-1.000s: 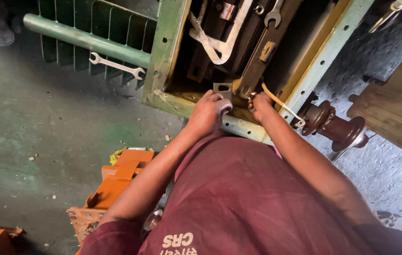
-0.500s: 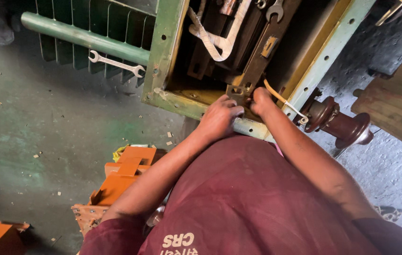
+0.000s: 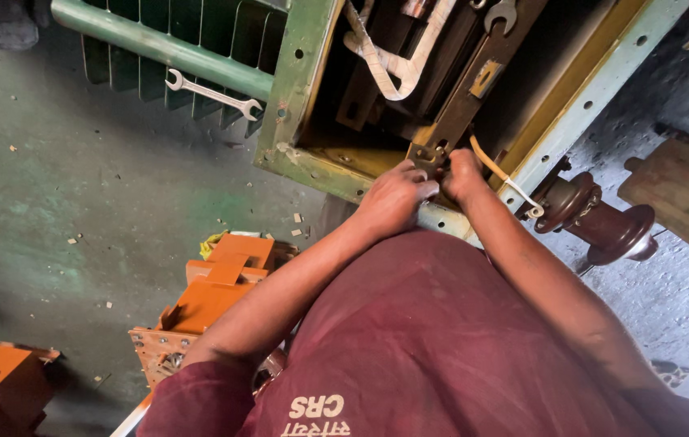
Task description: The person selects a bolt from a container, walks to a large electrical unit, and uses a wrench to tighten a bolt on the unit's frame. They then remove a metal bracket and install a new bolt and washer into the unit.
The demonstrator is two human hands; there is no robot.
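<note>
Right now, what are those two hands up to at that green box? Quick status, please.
Left hand and right hand both closed on a small metal bracket at the green tank rim. Yellow wire runs beside the right hand. Spanner lies untouched.

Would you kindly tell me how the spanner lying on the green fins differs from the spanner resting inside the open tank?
The spanner on the fins shows whole, with an open jaw at each end; the spanner in the tank is cut off by the picture's top edge, one jaw showing. The first lies slantwise by the green pipe, the second rests on a dark bar. Both are bare grey metal, and neither hand touches them.
</note>
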